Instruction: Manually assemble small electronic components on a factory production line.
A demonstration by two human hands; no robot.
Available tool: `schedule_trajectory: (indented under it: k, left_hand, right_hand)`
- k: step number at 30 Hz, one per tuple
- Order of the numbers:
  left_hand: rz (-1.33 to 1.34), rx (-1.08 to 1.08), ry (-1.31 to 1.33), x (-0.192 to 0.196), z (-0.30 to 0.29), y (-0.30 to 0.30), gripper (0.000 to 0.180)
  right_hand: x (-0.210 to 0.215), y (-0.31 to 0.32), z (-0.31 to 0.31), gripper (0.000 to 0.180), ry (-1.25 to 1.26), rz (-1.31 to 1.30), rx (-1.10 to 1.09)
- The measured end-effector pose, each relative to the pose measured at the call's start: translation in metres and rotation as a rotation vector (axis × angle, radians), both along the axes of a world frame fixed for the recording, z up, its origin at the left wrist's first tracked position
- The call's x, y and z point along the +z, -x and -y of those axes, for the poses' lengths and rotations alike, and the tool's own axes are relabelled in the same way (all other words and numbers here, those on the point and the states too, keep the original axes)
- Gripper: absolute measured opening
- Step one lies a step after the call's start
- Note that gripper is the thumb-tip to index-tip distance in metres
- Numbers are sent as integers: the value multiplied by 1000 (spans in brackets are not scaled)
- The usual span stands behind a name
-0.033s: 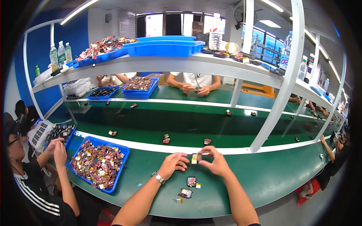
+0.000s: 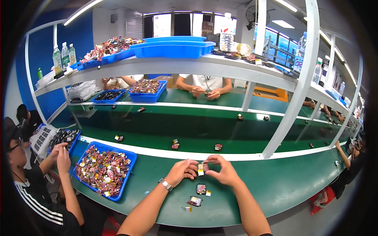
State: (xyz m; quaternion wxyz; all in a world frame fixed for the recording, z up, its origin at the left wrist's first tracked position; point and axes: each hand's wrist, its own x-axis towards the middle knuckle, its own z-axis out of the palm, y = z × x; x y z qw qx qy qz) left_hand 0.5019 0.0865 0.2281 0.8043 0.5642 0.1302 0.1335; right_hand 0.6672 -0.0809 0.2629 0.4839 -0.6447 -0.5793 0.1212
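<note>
In front of me, above the green bench, a small circuit board with a white-and-yellow battery (image 2: 201, 171) is held between my hands. My right hand (image 2: 223, 170) pinches its right side with thumb and fingers. My left hand (image 2: 182, 173), with a metal-banded watch at the wrist, has its bent fingers against the left side. Details of the board are blurred. Just below lie a dark-cased unit with a red board (image 2: 201, 188) and a white-yellow battery beside it (image 2: 208, 193). Nearer me are another cased unit (image 2: 195, 201) and a loose yellow-white battery (image 2: 188, 209).
A blue tray (image 2: 133, 165) heaped with boards stands at my left, beside a seated person (image 2: 39, 196). Beyond a white rail, a dark green belt (image 2: 197, 131) carries several scattered units. A white post (image 2: 289, 94) and overhead shelf (image 2: 177, 67) rise ahead; another person works opposite.
My left fingers have closed in on the board, and both hands have shifted very slightly. The units on the bench lie as before.
</note>
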Motion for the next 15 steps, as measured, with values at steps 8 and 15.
schedule_trajectory:
  k: [8, 15]
  left_hand:
    - [-12, -96, -31, 10, 6, 6, 33]
    - [32, 28, 36, 5, 11, 3, 31]
  right_hand:
    - [3, 31, -11, 39, -90, 153, -19]
    - [-10, 47, -25, 23, -135, 357, -261]
